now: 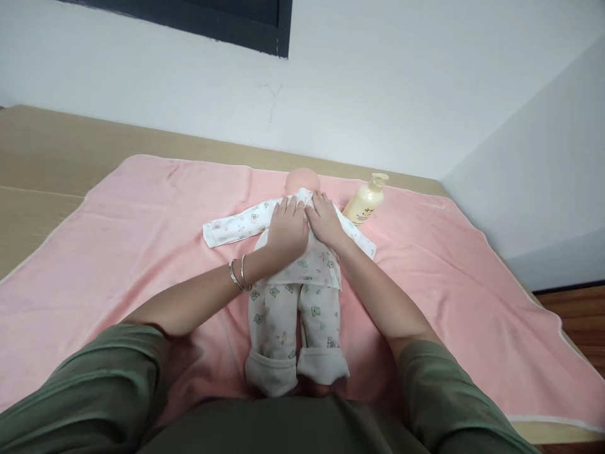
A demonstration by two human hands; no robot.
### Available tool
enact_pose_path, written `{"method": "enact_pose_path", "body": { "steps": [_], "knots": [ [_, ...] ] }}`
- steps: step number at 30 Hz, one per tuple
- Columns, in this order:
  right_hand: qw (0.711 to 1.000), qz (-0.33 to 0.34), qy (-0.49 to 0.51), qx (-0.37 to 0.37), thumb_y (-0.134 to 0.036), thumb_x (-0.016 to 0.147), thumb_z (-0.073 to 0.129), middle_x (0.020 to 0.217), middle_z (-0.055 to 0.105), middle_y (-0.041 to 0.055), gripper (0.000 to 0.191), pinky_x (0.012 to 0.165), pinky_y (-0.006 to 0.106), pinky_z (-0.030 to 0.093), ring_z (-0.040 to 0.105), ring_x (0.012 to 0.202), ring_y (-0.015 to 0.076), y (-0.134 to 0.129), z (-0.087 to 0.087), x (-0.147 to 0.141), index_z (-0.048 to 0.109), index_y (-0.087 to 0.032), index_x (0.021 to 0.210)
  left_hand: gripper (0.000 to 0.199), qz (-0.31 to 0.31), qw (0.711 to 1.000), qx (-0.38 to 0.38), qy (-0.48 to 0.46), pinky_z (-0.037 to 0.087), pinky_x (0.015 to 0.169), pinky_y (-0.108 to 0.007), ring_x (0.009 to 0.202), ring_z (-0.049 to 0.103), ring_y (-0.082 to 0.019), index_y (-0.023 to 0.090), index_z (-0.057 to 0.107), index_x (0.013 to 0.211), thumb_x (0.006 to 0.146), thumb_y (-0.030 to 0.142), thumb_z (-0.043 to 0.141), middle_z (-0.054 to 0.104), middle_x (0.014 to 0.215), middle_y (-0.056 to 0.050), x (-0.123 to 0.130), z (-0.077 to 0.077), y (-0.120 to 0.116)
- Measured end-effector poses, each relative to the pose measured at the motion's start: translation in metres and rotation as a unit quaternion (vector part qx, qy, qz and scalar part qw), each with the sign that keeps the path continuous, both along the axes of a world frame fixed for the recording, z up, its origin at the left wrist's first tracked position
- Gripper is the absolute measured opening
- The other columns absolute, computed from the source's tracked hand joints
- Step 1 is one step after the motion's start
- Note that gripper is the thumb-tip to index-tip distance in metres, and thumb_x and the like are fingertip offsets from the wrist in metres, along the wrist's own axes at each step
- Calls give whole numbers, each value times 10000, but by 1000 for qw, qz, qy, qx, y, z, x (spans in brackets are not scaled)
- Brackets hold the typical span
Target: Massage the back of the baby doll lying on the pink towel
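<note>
A doll (302,181) lies on a pink blanket (189,189), its bald head toward the wall. It wears a white printed top (307,268) with both sleeves spread out and printed trousers (282,315) with folded cuffs. My left hand (288,227) rests flat on the chest of the top, fingers extended toward the collar. Beside it, my right hand (326,217) lies on the other side of the chest, fingers stretched near the neck. Neither hand visibly grips the cloth. Bracelets circle my left wrist.
A cream pump bottle (363,200) leans on the blanket just right of the doll's shoulder. The blanket covers a wooden surface (42,151) that meets a white wall (378,82). A dark frame (227,22) is on the wall at the top.
</note>
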State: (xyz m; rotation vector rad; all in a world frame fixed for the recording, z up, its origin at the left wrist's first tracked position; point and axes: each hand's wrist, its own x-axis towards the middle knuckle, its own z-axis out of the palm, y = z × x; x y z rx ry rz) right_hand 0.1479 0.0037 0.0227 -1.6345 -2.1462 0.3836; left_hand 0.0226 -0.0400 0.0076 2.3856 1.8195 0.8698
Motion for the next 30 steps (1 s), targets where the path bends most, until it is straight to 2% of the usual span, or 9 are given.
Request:
{"method": "enact_pose_path", "body": {
  "steps": [3,6,11,15,18,21,23,26,30],
  "knots": [
    [1000,-4,-3,10,-307,997,301,1639,326,189,603,1281,571,195,239,1559,362,-3,-1,-1,380,-30,1526,464,-6,1000,-4,-26,305,1224,-552,1467,414,-357,59,547,1358,970,197,333,512,1517,-217,2,-5,-4],
    [999,-8,-12,44,-259,984,299,1592,396,215,576,1265,584,229,307,1524,374,-19,-4,-10,427,-14,1489,487,-12,997,-12,-72,333,1231,-511,1439,458,-315,76,552,1367,953,186,320,535,1512,-177,-8,-6,11],
    [994,33,-19,100,-210,983,278,1626,319,229,566,1255,601,239,224,1554,382,-42,-12,-22,421,-11,1493,436,14,994,-42,-95,417,1169,-478,1279,584,-305,91,629,1228,951,202,312,665,1317,-178,-24,-1,36],
    [994,61,25,82,-198,966,292,1628,341,185,574,1283,579,214,227,1566,327,-25,-13,-12,428,-60,1506,450,30,997,-30,-59,369,1201,-494,1371,511,-333,58,590,1288,962,201,315,628,1365,-190,-17,1,25],
    [998,28,54,32,-247,978,288,1619,367,177,589,1302,543,199,260,1560,303,1,-9,1,413,-45,1517,463,0,1000,-11,-24,341,1210,-514,1410,464,-358,16,551,1331,961,187,332,569,1432,-227,-6,0,6],
    [999,-2,34,3,-298,985,293,1636,323,203,631,1293,560,200,246,1560,338,11,-6,6,368,4,1534,484,-16,1000,-6,-5,306,1216,-559,1440,414,-386,0,514,1367,949,179,349,499,1498,-250,-1,3,-3],
    [1000,-4,6,23,-302,984,296,1612,364,216,624,1270,584,235,289,1538,360,2,-5,2,384,2,1522,434,-22,1000,-17,-12,355,1180,-536,1370,480,-374,26,569,1281,922,167,370,561,1420,-241,-5,8,2],
    [996,3,-47,77,-289,988,297,1552,431,260,604,1230,601,288,356,1489,391,-26,-6,-10,411,20,1494,271,-38,995,-74,-55,488,1017,-439,1105,625,-300,124,630,1003,853,145,405,687,1144,-170,-21,18,22],
    [989,28,-87,117,-266,999,286,1544,424,278,575,1222,591,297,360,1478,403,-46,-6,-19,425,17,1480,195,-20,987,-136,-84,516,864,-385,917,646,-254,180,584,863,866,172,389,705,990,-120,-36,23,41]
  ]
}}
